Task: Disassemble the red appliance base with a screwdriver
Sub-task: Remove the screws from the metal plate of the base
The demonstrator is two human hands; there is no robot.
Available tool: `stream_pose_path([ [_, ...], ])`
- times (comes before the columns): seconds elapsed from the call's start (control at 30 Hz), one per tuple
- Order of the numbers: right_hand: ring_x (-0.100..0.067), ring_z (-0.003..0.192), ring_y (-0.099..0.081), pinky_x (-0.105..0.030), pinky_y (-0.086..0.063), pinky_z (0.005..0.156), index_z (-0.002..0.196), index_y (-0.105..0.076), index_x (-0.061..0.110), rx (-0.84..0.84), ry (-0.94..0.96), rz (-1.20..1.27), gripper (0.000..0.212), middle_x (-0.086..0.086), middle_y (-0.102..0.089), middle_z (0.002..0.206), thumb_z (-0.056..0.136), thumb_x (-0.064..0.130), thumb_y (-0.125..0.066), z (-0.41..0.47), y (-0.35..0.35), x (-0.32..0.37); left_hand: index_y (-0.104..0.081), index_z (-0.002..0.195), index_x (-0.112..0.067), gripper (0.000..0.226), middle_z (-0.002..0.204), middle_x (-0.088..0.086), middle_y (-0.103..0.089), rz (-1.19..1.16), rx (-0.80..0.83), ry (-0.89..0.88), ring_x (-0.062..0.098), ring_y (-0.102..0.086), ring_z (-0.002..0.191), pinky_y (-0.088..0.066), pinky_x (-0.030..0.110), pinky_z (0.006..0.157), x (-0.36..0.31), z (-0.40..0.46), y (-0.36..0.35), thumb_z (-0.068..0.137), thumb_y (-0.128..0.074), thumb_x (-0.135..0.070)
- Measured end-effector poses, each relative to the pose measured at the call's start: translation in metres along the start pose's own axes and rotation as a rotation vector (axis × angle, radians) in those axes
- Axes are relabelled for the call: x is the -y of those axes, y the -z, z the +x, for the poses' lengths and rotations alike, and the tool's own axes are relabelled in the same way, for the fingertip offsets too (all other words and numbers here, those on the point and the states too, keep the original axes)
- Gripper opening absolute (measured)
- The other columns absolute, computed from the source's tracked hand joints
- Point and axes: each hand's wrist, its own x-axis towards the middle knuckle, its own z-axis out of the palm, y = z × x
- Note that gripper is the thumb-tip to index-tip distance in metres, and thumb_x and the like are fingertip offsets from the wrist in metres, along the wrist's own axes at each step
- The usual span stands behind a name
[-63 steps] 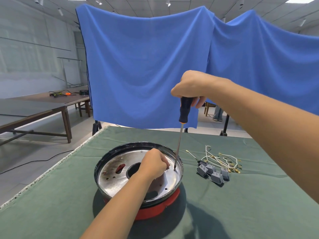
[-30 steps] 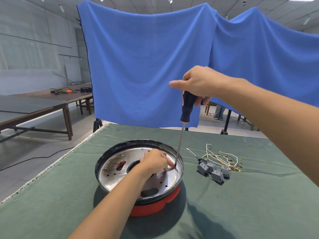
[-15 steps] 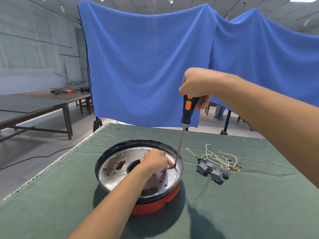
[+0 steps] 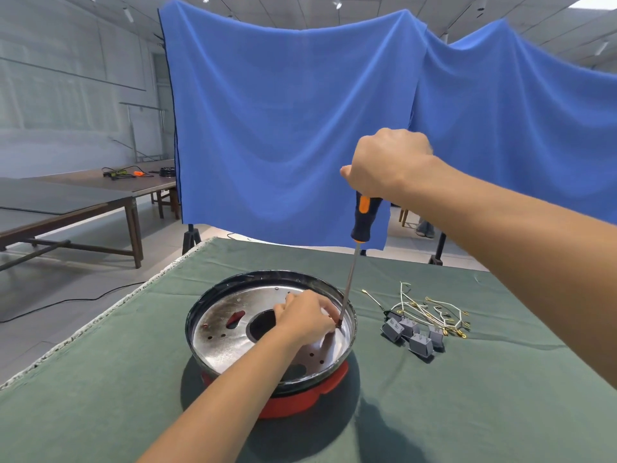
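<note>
Green-covered bench (image 4: 467, 412), open room left; right hand (image 4: 387, 165) grips the screwdriver (image 4: 362, 222), left hand (image 4: 307, 317) pinches its tip inside the red base (image 4: 300, 401).

no readable text, label, brand, number or sign anywhere in view, nothing legible on the screwdriver (image 4: 363, 219) handle, the red appliance base (image 4: 302, 398), or the grey connector blocks (image 4: 412, 334)

One head cam, wide-angle, looks fwd and down from the table's (image 4: 467, 412) near edge toward its far edge; both forearms close, blue cloth (image 4: 283, 128) behind.
</note>
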Motion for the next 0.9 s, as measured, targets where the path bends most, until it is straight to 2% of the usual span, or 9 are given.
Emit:
stream_pose_path([
  [0.27,-0.023,0.063,-0.060,-0.024,-0.043,0.048,0.083,-0.055,0.014,0.281,0.167,0.453,0.017,-0.005,-0.062,0.080,0.090,0.029,-0.053,0.003,0.008,0.001,-0.066,0.076,-0.039,0.005,0.100,-0.014,-0.061,0.010,-0.024,-0.061,0.016,-0.037,0.114,-0.021,0.033,0.085,0.003,0.002,-0.004,0.080,-0.067,-0.041],
  [0.33,-0.028,0.064,-0.063,-0.028,-0.046,0.051,0.078,-0.054,0.013,0.328,0.067,0.327,0.029,-0.010,-0.063,0.080,0.094,0.034,-0.044,0.000,0.010,-0.004,-0.070,0.086,-0.041,0.006,0.107,-0.015,-0.064,0.043,-0.026,-0.103,0.017,-0.039,0.116,-0.021,0.035,0.085,0.002,0.002,-0.004,0.083,-0.066,-0.044],
  [0.43,-0.020,0.059,-0.045,-0.026,-0.028,0.050,0.063,-0.037,0.024,0.169,-0.001,-0.078,0.039,-0.004,-0.049,0.072,0.099,0.036,-0.034,-0.003,0.010,-0.006,-0.073,0.093,-0.039,0.012,0.113,-0.016,-0.065,0.083,-0.030,-0.136,0.016,-0.044,0.116,-0.024,0.038,0.086,0.001,0.001,-0.004,0.086,-0.064,-0.042],
  [0.5,-0.019,0.056,-0.041,-0.027,-0.025,0.049,0.064,-0.038,0.021,0.132,0.053,0.007,0.035,-0.004,-0.047,0.070,0.098,0.033,-0.038,0.000,0.007,0.000,-0.073,0.092,-0.038,0.011,0.111,-0.018,-0.066,0.065,-0.017,-0.139,0.014,-0.048,0.114,-0.025,0.038,0.086,0.002,0.002,-0.004,0.085,-0.065,-0.040],
  [0.6,-0.023,0.048,-0.053,-0.026,-0.041,0.052,0.072,-0.051,0.010,0.325,0.112,0.270,0.030,-0.008,-0.058,0.057,0.094,0.027,-0.042,0.004,0.018,0.001,-0.071,0.085,-0.038,0.007,0.108,-0.016,-0.068,0.055,-0.012,-0.136,0.013,-0.049,0.114,-0.022,0.036,0.085,0.004,0.002,-0.003,0.084,-0.065,-0.036],
  [0.7,-0.023,0.068,-0.068,-0.039,-0.059,0.064,0.100,-0.055,0.010,0.520,0.114,0.481,0.016,-0.011,-0.064,0.088,0.093,0.021,-0.046,0.001,0.026,-0.005,-0.066,0.079,-0.039,0.007,0.105,-0.015,-0.068,0.045,-0.008,-0.133,0.012,-0.051,0.112,-0.022,0.035,0.086,0.004,0.001,-0.002,0.081,-0.064,-0.032],
  [0.77,-0.026,0.062,-0.071,-0.040,-0.059,0.059,0.098,-0.053,0.009,0.491,0.062,0.446,0.027,-0.010,-0.063,0.091,0.093,0.036,-0.050,-0.001,0.021,-0.005,-0.064,0.077,-0.039,0.009,0.104,-0.015,-0.068,0.054,-0.008,-0.129,0.011,-0.051,0.110,-0.022,0.036,0.087,0.003,0.002,-0.002,0.080,-0.064,-0.031],
  [0.83,-0.022,0.042,-0.064,-0.027,-0.048,0.051,0.078,-0.052,0.010,0.327,-0.024,0.281,0.045,-0.007,-0.063,0.069,0.090,0.053,-0.047,-0.003,0.015,-0.001,-0.064,0.076,-0.039,0.012,0.106,-0.016,-0.067,0.052,-0.013,-0.130,0.011,-0.050,0.112,-0.022,0.035,0.088,0.002,0.000,-0.002,0.081,-0.062,-0.028],
  [0.9,-0.019,0.037,-0.054,-0.022,-0.035,0.045,0.071,-0.049,0.008,0.205,0.027,0.221,0.037,-0.004,-0.055,0.056,0.094,0.037,-0.049,0.000,0.009,0.004,-0.064,0.077,-0.039,0.016,0.110,-0.016,-0.066,0.054,-0.005,-0.138,0.011,-0.049,0.114,-0.021,0.035,0.088,0.003,0.000,0.000,0.082,-0.060,-0.025],
])
